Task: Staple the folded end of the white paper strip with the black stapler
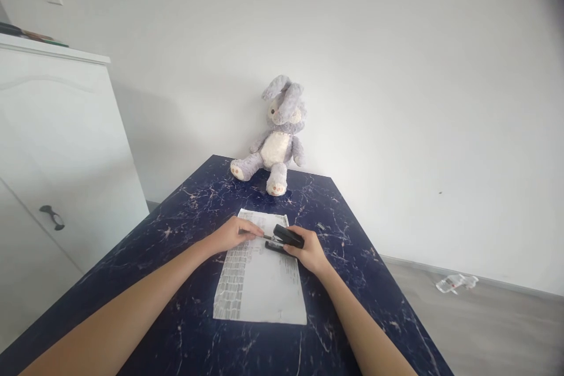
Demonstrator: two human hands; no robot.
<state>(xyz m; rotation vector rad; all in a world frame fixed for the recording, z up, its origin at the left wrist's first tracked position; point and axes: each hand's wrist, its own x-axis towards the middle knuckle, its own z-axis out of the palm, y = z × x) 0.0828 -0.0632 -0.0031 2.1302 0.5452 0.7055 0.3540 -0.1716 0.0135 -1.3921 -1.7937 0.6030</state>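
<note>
My right hand (312,251) is closed around a black stapler (288,236), whose jaws stand apart and point left. My left hand (232,235) pinches a thin metal piece (267,237) at the front of the stapler. It looks like a strip of staples or part of the magazine; I cannot tell which. Under both hands lies a printed sheet of paper (271,296), with dense rows of text down its left side. The sheet rests flat on a dark blue marbled table (194,329). Just right of the stapler is a small grey piece (321,226), too small to name.
A grey and white plush rabbit (277,144) sits at the table's far end against the white wall (418,100). To the left stands a white cabinet (66,129) with pens or similar items on top. Crumpled clear plastic (456,283) lies on the floor at right.
</note>
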